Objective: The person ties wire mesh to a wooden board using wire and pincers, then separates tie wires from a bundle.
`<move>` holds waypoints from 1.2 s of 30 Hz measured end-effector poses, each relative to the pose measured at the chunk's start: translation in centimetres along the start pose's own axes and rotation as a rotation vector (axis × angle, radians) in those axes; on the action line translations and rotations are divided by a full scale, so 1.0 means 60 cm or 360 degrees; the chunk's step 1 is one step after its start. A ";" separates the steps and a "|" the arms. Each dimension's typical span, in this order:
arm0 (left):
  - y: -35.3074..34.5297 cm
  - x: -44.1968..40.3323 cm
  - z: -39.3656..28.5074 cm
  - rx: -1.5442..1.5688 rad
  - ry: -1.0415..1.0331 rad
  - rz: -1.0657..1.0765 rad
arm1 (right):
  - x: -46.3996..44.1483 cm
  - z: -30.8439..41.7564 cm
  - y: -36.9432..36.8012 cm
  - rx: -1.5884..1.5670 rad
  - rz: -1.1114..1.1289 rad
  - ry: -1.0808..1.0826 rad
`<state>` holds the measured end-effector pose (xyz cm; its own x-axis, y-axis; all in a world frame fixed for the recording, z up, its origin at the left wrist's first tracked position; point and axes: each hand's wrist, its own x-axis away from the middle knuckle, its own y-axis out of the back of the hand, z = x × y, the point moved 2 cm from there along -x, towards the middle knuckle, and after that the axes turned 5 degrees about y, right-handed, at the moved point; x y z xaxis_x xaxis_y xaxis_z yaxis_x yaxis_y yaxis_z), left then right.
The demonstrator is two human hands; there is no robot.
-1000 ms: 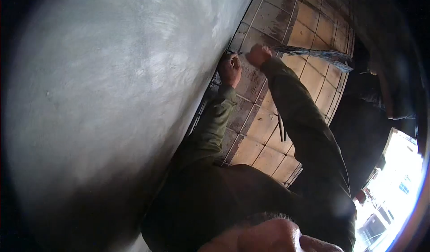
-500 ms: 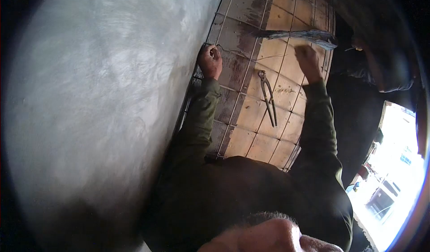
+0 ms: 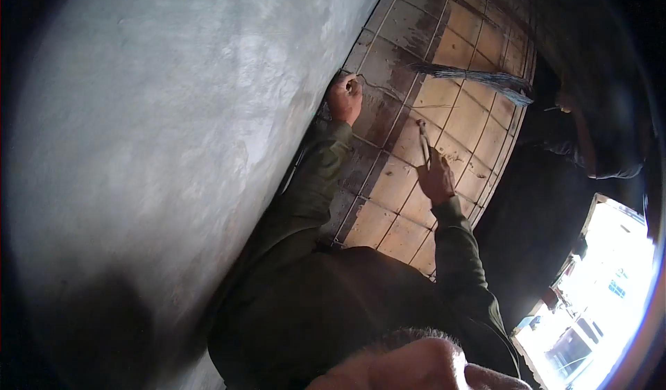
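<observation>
Beside the grey wall, my left hand [image 3: 345,100] is closed at the edge of a steel bar mesh [image 3: 383,147]. A thin tie wire [image 3: 380,87] runs out from its fingers to the right over the mesh. My right hand [image 3: 437,176] is wrapped around the handles of a pair of pincers [image 3: 424,139], which lie over the boards with their jaws pointing away from me. Fingers hide most of the handles. A bundle of tie wires [image 3: 485,78] rests across the mesh beyond the pincers.
A smooth grey wall [image 3: 173,112] rises close on my left. Wooden boards [image 3: 399,199] lie beneath the mesh. On the right is a dark area with a bright opening [image 3: 590,300]. Part of another person [image 3: 590,133] seems to show at the far right.
My right hand has come back toward me from near the wire bundle and taken hold of the pincers. My left hand stays at the mesh edge. The view has shifted slightly.
</observation>
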<state>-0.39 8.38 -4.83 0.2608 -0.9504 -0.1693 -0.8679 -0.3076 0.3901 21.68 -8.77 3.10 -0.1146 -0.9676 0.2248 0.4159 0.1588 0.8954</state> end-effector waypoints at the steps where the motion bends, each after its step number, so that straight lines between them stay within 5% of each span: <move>1: -0.001 -0.001 0.001 0.0051 0.0045 0.0041 | -0.008 -0.066 -0.042 -0.0133 -0.0297 0.0434; 4: 0.002 0.000 -0.005 -0.0007 -0.0110 -0.0079 | -0.032 -0.102 0.023 -0.1531 0.0233 -0.0564; 6: -0.010 0.000 0.019 0.0024 -0.0126 -0.0087 | -0.066 -0.125 0.091 -0.1032 0.0166 -0.0301; 8: -0.012 -0.002 0.022 0.0059 -0.0133 -0.0101 | -0.129 -0.165 0.140 -0.1251 0.0113 -0.0177; 12: -0.004 0.002 0.008 0.0156 -0.0070 -0.0053 | -0.223 0.005 0.286 -0.0754 0.0260 0.0275; 16: -0.004 0.002 0.011 0.0181 -0.0073 -0.0021 | -0.305 0.124 0.273 0.0202 0.0547 0.0865; 18: -0.004 0.001 0.009 0.0184 -0.0046 -0.0020 | -0.329 0.135 0.212 0.0762 0.0282 0.1378; 22: 0.000 0.002 0.004 0.0163 0.0032 0.0020 | -0.311 0.204 0.148 0.1093 0.0562 0.1206; 36: 0.005 0.004 -0.007 0.0112 0.0049 0.0024 | -0.280 0.209 0.067 0.1559 -0.0058 0.1118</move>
<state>-0.45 8.06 -4.38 0.2597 -0.9562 -0.1355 -0.8991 -0.2905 0.3273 13.99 10.60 7.74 0.5303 -0.8220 0.2076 -0.4735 -0.0840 0.8768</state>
